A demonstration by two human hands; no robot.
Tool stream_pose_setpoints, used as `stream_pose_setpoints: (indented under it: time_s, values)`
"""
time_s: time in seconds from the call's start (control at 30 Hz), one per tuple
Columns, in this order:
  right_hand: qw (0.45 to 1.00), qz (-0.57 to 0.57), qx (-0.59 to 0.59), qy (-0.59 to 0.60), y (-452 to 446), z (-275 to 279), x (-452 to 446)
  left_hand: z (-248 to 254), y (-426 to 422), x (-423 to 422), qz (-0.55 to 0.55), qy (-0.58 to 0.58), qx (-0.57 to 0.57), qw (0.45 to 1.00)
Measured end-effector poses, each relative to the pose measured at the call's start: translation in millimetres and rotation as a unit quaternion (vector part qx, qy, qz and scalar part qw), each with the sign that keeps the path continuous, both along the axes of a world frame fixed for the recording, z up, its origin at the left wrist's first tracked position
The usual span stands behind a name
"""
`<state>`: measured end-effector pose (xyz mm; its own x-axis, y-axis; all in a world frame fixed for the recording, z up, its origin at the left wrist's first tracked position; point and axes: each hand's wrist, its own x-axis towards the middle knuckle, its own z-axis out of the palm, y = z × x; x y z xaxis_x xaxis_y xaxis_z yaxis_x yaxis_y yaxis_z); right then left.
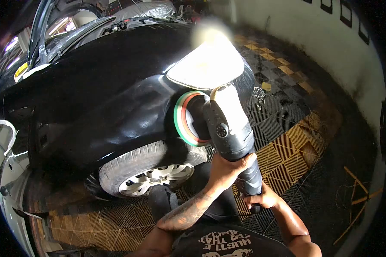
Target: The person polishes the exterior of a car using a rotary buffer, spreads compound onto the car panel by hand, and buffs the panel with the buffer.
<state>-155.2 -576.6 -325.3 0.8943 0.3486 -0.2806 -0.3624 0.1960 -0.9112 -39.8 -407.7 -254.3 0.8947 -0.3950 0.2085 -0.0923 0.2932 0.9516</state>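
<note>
A black and grey car polisher (230, 122) is held out in front of me, tilted, with its striped green, white and red pad (182, 118) against the black front fender (133, 107). My left hand (229, 171) is closed round the middle of its body, just behind the grey housing. Lower down, my right hand (263, 198) grips the rear end of the handle. Just above the polisher the headlight (210, 66) glares bright white. Below the fender is the front wheel (156, 177), with silver spokes. The pad's contact face is hidden against the panel.
Black and yellow grid tiles (283, 158) cover the floor. A white wall (330, 55) curves along the right. Wooden strips (356, 192) lie at the right, and a yellow piece (266, 86) lies beyond the bumper. A roll of yellow tape (20, 72) rests near the windshield.
</note>
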Motion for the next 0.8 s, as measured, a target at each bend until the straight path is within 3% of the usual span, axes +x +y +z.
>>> stream_pose_setpoints:
  time_s: [0.07, 0.2, 0.27, 0.6, 0.7, 0.8]
  values:
    - [0.999, -0.052, -0.014, 0.005, 5, 4, -2, 0, 2, 1, -0.032, 0.032, 0.038, 0.998]
    - [1.000, -0.023, 0.000, -0.007, 4, 8, -2, 6, 1, 0, -0.035, 0.019, 0.019, 0.999]
    - [0.998, -0.062, -0.003, 0.007, 6, 18, -5, 3, -4, -1, -0.028, 0.023, 0.001, 0.999]
    - [0.999, -0.031, -0.023, 0.025, -10, 8, -11, 6, -9, -1, -0.035, 0.018, -0.009, 0.999]
    - [1.000, -0.022, -0.009, 0.019, -11, 8, -11, 10, -9, -4, -0.027, 0.009, -0.068, 0.997]
    - [0.999, -0.033, -0.008, 0.018, -8, 0, -7, 10, -6, 0, -0.027, 0.008, -0.034, 0.999]
